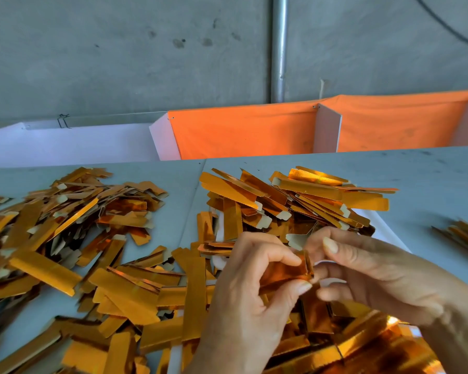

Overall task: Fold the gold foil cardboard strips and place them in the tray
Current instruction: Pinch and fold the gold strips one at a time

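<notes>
Both hands hold one gold foil cardboard strip [287, 272] above the table, bent between them. My left hand [243, 290] pinches its left part between thumb and forefinger. My right hand [368, 268] grips its right end, where a pale tab [295, 240] sticks up. A white tray [389, 233], heaped with gold strips [295, 201], lies just beyond the hands; only its right edge shows. Most of the held strip is hidden by my fingers.
A big loose pile of gold strips [73, 238] covers the left and near side of the grey table [430, 179]. A small stack of strips [462, 233] lies at the right edge. Orange cloth bins [243, 130] and a white board [65, 144] stand behind the table.
</notes>
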A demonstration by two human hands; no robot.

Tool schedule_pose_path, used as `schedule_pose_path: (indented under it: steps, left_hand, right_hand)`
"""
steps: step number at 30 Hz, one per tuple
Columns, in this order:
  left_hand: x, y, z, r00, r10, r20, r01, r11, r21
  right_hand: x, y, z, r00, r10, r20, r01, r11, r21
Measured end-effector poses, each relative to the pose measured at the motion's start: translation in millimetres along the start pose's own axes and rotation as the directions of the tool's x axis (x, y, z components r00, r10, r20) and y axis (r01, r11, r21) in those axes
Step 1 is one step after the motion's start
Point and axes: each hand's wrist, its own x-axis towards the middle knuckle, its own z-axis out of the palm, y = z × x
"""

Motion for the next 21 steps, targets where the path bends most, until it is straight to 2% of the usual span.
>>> schedule_pose_path:
  steps: [1,2,3,5,8,13,21]
  left_hand:
    - [0.1,-0.9,0.0,1.000,0.002,-0.010,-0.001,0.999,0.037]
    - [0.1,-1.5,0.6,1.000,0.006,-0.012,-0.006,0.998,0.070]
    - [0.0,-2.6,1.7,1.000,0.021,-0.012,-0.020,0.995,0.102]
    - [-0.2,-3.6,2.9,0.999,0.037,-0.011,-0.035,0.991,0.131]
    - [-0.3,-3.2,2.3,1.000,0.002,-0.002,-0.002,0.997,0.079]
    - [0.0,-5.3,3.4,1.000,-0.001,0.014,0.000,0.996,0.086]
    - [0.2,-5.2,4.1,0.992,-0.114,0.048,0.120,0.979,-0.164]
  right_hand:
    - [-17.9,9.0,-7.2,0.989,0.007,-0.149,-0.041,0.973,-0.229]
    - [-29.6,16.0,-40.3,0.974,-0.036,-0.222,-0.004,0.984,-0.176]
    - [-32.7,19.2,-48.8,0.979,-0.074,-0.190,0.022,0.965,-0.262]
    - [-39.9,22.4,-59.0,0.983,-0.029,-0.184,-0.026,0.957,-0.288]
    - [-38.5,19.4,-55.4,0.985,0.016,-0.171,-0.065,0.957,-0.282]
    - [-39.4,20.5,-47.2,0.984,-0.041,-0.172,-0.026,0.928,-0.372]
    - [-39.6,20.8,-43.2,0.970,-0.167,-0.178,0.062,0.876,-0.479]
